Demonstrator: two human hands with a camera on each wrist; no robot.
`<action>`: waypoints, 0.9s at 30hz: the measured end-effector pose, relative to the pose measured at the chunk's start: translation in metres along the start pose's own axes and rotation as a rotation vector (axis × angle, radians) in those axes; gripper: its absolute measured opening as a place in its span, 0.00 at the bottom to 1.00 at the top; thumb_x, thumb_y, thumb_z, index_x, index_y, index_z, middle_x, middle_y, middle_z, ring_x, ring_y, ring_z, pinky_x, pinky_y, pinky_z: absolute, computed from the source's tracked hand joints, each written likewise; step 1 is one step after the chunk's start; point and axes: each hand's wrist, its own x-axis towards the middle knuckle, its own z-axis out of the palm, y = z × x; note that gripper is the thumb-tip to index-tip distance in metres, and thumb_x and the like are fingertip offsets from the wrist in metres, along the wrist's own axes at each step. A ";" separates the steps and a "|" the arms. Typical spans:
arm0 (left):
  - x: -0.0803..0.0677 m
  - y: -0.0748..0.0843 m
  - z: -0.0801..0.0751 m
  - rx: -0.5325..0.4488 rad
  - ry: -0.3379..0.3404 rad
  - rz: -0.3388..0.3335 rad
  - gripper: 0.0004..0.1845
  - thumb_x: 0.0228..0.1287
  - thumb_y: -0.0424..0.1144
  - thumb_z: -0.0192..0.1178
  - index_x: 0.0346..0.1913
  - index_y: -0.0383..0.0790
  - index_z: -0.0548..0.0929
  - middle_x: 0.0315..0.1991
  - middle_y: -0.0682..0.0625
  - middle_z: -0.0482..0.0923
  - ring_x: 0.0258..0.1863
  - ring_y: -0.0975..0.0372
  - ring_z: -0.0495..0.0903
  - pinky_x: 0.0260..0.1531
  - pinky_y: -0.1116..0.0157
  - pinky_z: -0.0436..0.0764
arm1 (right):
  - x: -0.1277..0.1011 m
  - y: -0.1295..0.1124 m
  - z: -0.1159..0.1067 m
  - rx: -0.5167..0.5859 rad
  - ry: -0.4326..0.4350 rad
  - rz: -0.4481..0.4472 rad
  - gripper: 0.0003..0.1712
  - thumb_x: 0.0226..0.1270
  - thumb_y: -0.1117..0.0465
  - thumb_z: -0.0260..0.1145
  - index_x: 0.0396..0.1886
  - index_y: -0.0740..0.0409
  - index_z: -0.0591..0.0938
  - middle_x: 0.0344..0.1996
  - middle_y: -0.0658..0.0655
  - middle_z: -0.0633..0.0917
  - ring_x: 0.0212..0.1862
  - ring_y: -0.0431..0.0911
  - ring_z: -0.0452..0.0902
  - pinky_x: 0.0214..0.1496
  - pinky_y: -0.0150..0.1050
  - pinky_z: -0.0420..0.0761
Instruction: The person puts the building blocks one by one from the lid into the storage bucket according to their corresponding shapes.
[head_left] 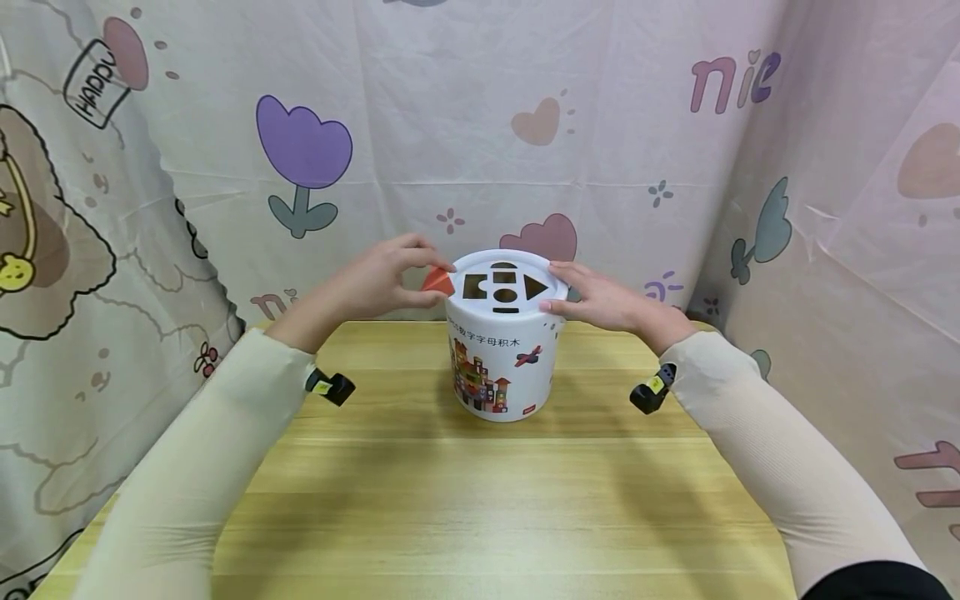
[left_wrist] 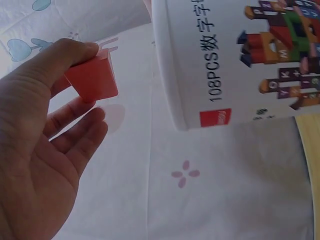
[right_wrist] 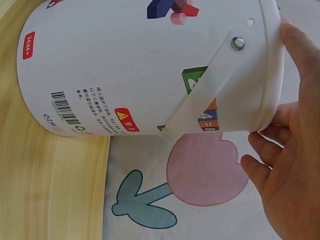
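From the head view, the left hand (head_left: pixel 375 279) pinches a red block (head_left: pixel 438 282) just beside the lid's left edge, while the right hand (head_left: pixel 607 300) rests with nearly straight fingers on the right rim of the white bucket (head_left: pixel 502 358), which stands on the desk (head_left: pixel 480 500).

At the left wrist, thumb and fingers grip the block (left_wrist: pixel 92 77), apart from the bucket wall (left_wrist: pixel 200 60).

At the right wrist, the right hand (right_wrist: pixel 290 165) is open, touching the rim near the white handle (right_wrist: pixel 210 90). A patterned cloth (right_wrist: pixel 200 175) hangs behind.
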 end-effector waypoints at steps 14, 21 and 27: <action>0.057 0.008 0.009 0.006 -0.104 -0.078 0.23 0.61 0.49 0.67 0.57 0.44 0.83 0.54 0.49 0.73 0.55 0.53 0.71 0.54 0.52 0.74 | 0.000 0.000 0.001 -0.021 0.006 0.003 0.53 0.66 0.27 0.52 0.79 0.54 0.51 0.77 0.58 0.50 0.75 0.60 0.47 0.72 0.62 0.54; 0.080 0.009 0.021 -0.031 -0.144 -0.101 0.23 0.62 0.49 0.66 0.58 0.44 0.82 0.52 0.49 0.72 0.50 0.57 0.71 0.51 0.57 0.75 | 0.000 -0.001 0.001 -0.015 -0.002 0.010 0.53 0.66 0.27 0.52 0.79 0.53 0.51 0.77 0.58 0.50 0.75 0.60 0.48 0.71 0.62 0.55; 0.101 0.012 0.036 -0.029 -0.176 -0.100 0.23 0.62 0.49 0.66 0.58 0.44 0.82 0.49 0.50 0.72 0.48 0.57 0.72 0.46 0.62 0.76 | 0.000 0.000 0.001 -0.009 -0.001 0.006 0.53 0.66 0.27 0.51 0.79 0.53 0.51 0.77 0.59 0.50 0.75 0.60 0.48 0.71 0.63 0.56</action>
